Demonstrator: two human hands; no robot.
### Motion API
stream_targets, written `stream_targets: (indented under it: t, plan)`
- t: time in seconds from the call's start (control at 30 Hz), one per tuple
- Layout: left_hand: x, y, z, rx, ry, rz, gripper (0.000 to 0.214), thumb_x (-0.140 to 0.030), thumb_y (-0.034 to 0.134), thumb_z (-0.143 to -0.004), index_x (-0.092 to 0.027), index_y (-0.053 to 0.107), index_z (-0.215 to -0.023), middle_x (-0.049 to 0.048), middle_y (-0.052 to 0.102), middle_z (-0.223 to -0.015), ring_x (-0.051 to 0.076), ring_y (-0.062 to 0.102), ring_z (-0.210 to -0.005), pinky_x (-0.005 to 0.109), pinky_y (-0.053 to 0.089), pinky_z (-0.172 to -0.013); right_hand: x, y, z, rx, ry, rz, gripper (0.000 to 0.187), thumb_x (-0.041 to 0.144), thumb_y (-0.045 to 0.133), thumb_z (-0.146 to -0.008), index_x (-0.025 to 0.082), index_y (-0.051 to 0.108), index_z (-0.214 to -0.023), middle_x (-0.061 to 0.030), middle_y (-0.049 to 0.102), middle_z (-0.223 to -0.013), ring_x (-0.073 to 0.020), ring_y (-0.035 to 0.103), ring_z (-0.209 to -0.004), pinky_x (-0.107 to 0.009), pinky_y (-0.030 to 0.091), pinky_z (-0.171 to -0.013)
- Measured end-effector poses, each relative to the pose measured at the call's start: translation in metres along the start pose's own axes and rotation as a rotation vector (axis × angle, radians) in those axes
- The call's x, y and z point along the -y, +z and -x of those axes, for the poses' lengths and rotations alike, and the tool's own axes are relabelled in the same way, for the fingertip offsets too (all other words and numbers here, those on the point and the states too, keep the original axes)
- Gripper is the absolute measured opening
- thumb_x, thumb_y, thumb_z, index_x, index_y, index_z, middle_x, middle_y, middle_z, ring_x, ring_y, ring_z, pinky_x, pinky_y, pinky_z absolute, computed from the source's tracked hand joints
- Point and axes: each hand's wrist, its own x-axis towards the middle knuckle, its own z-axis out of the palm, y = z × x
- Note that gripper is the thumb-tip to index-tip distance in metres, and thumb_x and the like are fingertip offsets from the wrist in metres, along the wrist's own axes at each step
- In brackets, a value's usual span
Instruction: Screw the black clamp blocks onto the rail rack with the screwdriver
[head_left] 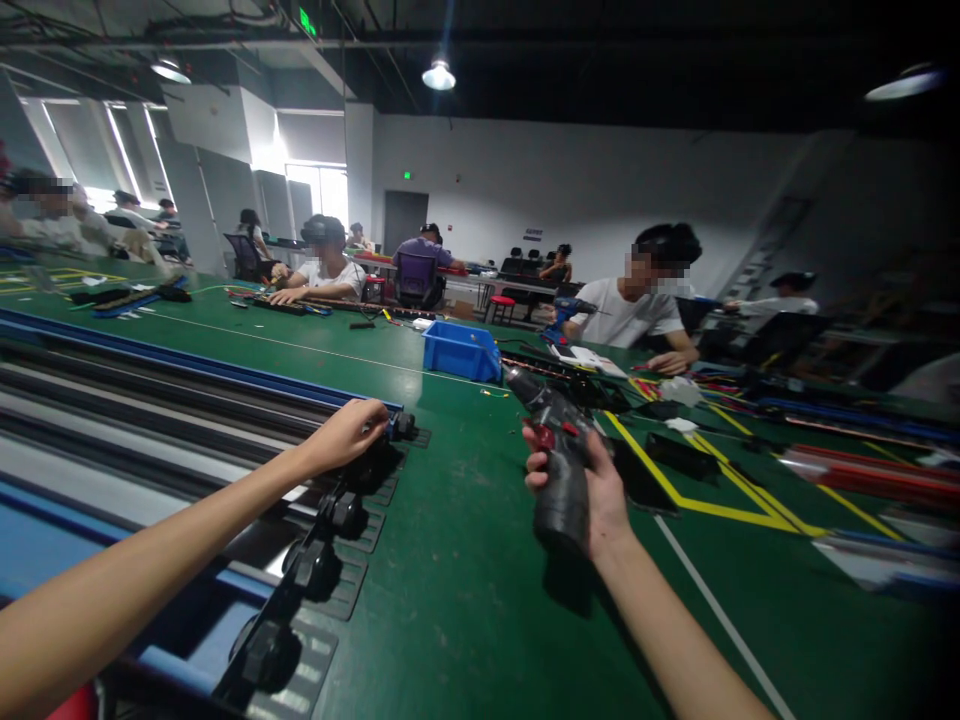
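My right hand (pixel 600 490) is wrapped round the grip of a black cordless drill (pixel 562 470) with red parts. The drill is above the green tabletop, its chuck pointing away and to the left. My left hand (pixel 356 435) is closed, fingers curled, over the far end of a long rail assembly (pixel 187 420) with blue edges and black and silver bars. Whatever those fingers hold, if anything, is hidden. Along the assembly's right end runs a row of black knob-like fittings (pixel 311 568) with slotted dark plates (pixel 349 590) beside them.
A blue plastic bin (pixel 461 352) stands on the green table (pixel 450 600) beyond the drill. Yellow tape lines (pixel 735 515), cables and dark parts lie to the right, near a red bar (pixel 877 472). Across the table sits a co-worker (pixel 630 310), a blue drill (pixel 570 315) nearby. Another person works further left.
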Motion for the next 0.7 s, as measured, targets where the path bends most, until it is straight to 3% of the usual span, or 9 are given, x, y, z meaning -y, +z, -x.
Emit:
stream_targets:
  t: [0.13,0.3,0.5,0.7]
  plan:
    - [0.001,0.0,-0.001,-0.028,-0.011,0.012,0.013,-0.026,0.048,-0.094,-0.019,0.058,-0.095,0.0065,0.062,-0.091,0.02,0.056,-0.086,0.033,0.042,-0.079,-0.025,-0.006,0.001,-0.042,0.183,-0.174,0.028,0.027,0.056,-0.092,0.015,0.058,-0.117,-0.0107,0.069,-0.108,-0.0145,0.065,-0.073,-0.023,0.056,-0.054]
    - [-0.002,-0.003,-0.002,-0.018,-0.099,0.171,0.022,-0.036,0.047,-0.096,-0.018,0.059,-0.095,0.0047,0.062,-0.086,0.018,0.056,-0.079,0.029,0.042,-0.072,-0.052,-0.009,0.0,-0.123,0.26,-0.232,0.026,0.027,0.054,-0.092,0.01,0.058,-0.112,-0.0128,0.068,-0.099,-0.0219,0.068,-0.091,-0.034,0.062,-0.074]
    - [-0.001,-0.002,-0.003,0.03,-0.228,0.48,0.027,-0.042,0.051,-0.094,-0.016,0.058,-0.093,0.0009,0.057,-0.079,0.013,0.052,-0.068,0.025,0.041,-0.063,-0.068,-0.01,-0.002,-0.026,0.355,-0.183,0.017,0.024,0.053,-0.092,0.01,0.059,-0.099,-0.0095,0.064,-0.087,-0.0159,0.063,-0.076,-0.023,0.056,-0.057]
    - [0.006,0.001,-0.004,0.049,-0.272,0.564,0.028,-0.043,0.056,-0.09,-0.015,0.06,-0.093,0.0013,0.06,-0.08,0.012,0.052,-0.065,0.025,0.043,-0.062,-0.071,-0.012,0.0,0.045,0.364,-0.095,0.016,0.02,0.055,-0.085,0.007,0.062,-0.093,-0.01,0.061,-0.085,-0.015,0.061,-0.074,-0.02,0.054,-0.059]
